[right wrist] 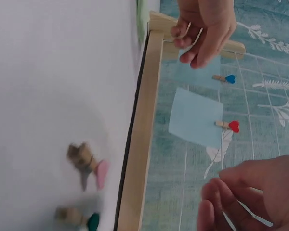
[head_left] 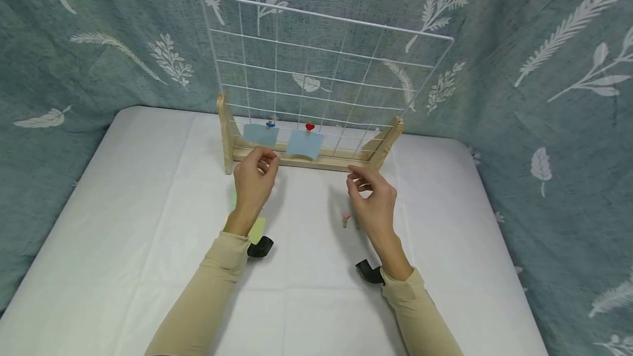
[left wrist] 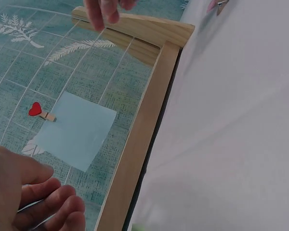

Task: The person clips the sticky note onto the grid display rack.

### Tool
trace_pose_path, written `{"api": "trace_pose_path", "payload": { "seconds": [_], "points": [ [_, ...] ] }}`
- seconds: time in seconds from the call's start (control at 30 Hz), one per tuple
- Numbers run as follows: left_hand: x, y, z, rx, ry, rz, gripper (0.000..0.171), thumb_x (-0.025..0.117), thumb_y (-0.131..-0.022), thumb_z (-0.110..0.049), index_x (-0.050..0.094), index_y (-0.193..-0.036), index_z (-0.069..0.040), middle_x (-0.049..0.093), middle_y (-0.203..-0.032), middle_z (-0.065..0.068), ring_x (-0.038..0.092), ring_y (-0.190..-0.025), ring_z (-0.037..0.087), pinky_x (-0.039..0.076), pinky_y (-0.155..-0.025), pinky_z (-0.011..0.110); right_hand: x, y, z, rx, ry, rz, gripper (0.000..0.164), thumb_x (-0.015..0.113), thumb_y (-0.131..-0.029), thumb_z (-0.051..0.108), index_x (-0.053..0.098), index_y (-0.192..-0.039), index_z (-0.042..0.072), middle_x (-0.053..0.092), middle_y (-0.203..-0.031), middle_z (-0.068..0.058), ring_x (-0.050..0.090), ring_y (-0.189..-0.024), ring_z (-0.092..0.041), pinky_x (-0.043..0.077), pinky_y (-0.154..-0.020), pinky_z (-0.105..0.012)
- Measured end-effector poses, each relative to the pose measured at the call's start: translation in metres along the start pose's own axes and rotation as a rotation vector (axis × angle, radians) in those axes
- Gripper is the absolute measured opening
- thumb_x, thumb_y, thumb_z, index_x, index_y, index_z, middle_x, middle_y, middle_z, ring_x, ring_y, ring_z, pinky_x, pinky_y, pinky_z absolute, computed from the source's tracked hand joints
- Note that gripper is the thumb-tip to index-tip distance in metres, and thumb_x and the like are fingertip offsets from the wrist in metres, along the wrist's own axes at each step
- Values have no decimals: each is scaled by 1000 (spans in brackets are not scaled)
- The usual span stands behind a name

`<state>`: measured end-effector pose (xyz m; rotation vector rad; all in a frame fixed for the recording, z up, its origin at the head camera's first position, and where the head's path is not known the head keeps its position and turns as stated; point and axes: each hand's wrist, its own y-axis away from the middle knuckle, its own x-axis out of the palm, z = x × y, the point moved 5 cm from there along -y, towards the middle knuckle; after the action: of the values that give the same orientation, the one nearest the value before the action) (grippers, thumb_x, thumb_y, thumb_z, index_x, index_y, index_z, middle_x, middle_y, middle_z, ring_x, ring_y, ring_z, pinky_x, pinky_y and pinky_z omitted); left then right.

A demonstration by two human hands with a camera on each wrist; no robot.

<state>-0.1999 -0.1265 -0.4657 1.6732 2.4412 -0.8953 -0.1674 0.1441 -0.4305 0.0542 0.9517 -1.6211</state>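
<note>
Loosely bent and empty, your left hand (head_left: pixel 253 181) is nearer than your empty right hand (head_left: pixel 377 201) to the square light-blue paper (head_left: pixel 304 145) ahead-right, below the red-heart peg (head_left: pixel 310 127) on the white wire grid (head_left: pixel 326 16).

Two paper notes (head_left: pixel 304 145) are coloured pale blue; their wooden clothespins (right wrist: pixel 221 124) are topped with red and blue hearts (right wrist: pixel 234 126). The teal curtain (head_left: pixel 494 114) is leaf-patterned in white.

I observe a teal curtain (head_left: pixel 583 207) with printed white leaves (head_left: pixel 541 165) bordering the table (head_left: pixel 123 235) at rear and both sides; a creased white cloth (head_left: pixel 306 268) covers it.
</note>
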Motion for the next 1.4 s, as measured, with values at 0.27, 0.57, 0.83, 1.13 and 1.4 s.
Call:
{"api": "trace_pose_path", "payload": {
  "seconds": [0.27,0.57,0.83,1.13,1.4],
  "points": [
    [-21,9,8,8,-84,0,6,70,-91,-17,71,-89,-11,69,-76,1,63,-63,16,46,-61,29,-6,17,-16,48,81,74,24,74,-85,2,74,-108,7,74,-95,-7,70,-78,-19,58,-68,-37],
    [-39,25,13,17,-144,23,5,70,-90,-15,71,-89,-10,70,-79,2,62,-64,16,44,-62,31,-16,28,-36,104,85,94,22,74,-85,2,74,-107,5,74,-94,-10,71,-82,-22,59,-73,-39],
    [-59,43,23,22,-191,22,6,72,-89,-15,71,-85,-11,68,-72,2,60,-61,16,44,-60,28,-24,41,-51,162,87,97,19,73,-86,3,75,-105,4,75,-95,-9,69,-80,-21,58,-73,-44],
    [-72,56,33,12,-165,65,7,72,-90,-14,72,-85,-8,66,-68,1,59,-60,14,41,-57,14,-35,56,-72,266,70,176,20,75,-88,13,75,-107,8,75,-94,-5,70,-84,-20,58,-78,-37],
    [-89,69,39,-27,-229,79,10,73,-89,-15,71,-80,-10,61,-63,-1,51,-55,13,36,-55,15,-32,58,-75,259,-3,270,26,76,-88,18,74,-110,6,74,-101,-7,69,-89,-20,56,-82,-35]
  ]
}}
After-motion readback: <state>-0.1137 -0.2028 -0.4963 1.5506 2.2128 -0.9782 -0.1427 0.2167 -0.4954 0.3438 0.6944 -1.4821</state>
